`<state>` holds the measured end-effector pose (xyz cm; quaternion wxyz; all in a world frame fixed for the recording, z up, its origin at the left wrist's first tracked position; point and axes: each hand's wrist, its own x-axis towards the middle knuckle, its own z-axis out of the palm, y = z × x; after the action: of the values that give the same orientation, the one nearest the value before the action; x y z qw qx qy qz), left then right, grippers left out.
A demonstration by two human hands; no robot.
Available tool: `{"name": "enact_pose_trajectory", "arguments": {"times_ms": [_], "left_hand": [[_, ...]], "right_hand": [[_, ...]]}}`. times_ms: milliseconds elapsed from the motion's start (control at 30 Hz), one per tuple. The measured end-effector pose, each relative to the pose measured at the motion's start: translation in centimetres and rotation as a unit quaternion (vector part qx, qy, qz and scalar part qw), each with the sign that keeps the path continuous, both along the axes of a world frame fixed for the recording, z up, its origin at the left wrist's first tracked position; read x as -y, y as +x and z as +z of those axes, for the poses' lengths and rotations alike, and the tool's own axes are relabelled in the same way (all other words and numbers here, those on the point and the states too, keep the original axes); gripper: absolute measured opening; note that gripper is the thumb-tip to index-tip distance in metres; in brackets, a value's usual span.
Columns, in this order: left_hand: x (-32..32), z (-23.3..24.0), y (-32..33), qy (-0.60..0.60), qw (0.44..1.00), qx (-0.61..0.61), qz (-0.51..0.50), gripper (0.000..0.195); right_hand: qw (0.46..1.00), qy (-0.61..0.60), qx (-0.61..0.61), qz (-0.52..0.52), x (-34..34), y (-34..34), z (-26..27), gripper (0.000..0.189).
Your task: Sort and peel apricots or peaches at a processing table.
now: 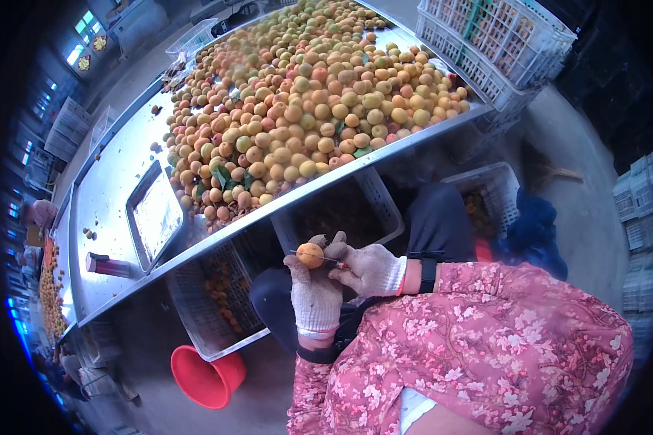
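My left hand (pixel 315 293), in a soiled white knit glove, holds an orange-yellow apricot (pixel 309 255) between thumb and fingers. My right hand (pixel 367 266), gloved likewise, grips a small thin-bladed knife (pixel 342 265), its blade lying across the apricot. Both hands are close together above my lap, just off the near edge of a metal table. A large heap of apricots (pixel 305 125) with a few green leaves covers much of that table (pixel 103 179). The knife's handle is mostly hidden by my right fingers.
On the table are a metal-rimmed tray (pixel 133 217) and a dark cylindrical container (pixel 108 265). Below stand a crate with orange pieces (pixel 196 321), a dark-filled crate (pixel 394 209) and a red plastic bucket (pixel 207 378). Stacked white crates (pixel 500 41) rise at the table's far right.
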<state>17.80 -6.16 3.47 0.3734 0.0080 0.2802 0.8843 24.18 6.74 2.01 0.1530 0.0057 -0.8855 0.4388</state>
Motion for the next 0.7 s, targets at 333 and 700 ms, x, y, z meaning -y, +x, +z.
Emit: {"name": "enact_pose_trajectory", "arguments": {"times_ms": [333, 700], "left_hand": [[-1.0, -0.4, -0.6, -0.024, 0.997, -0.037, 0.063, 0.06], [-0.5, -0.3, -1.0, -0.091, 0.983, -0.136, 0.08, 0.056]], "right_hand": [[0.998, 0.029, 0.049, -0.016, 0.1, 0.1, -0.5, 0.028], [0.995, 0.014, 0.096, -0.002, -0.3, -0.8, 0.1, 0.027]]}}
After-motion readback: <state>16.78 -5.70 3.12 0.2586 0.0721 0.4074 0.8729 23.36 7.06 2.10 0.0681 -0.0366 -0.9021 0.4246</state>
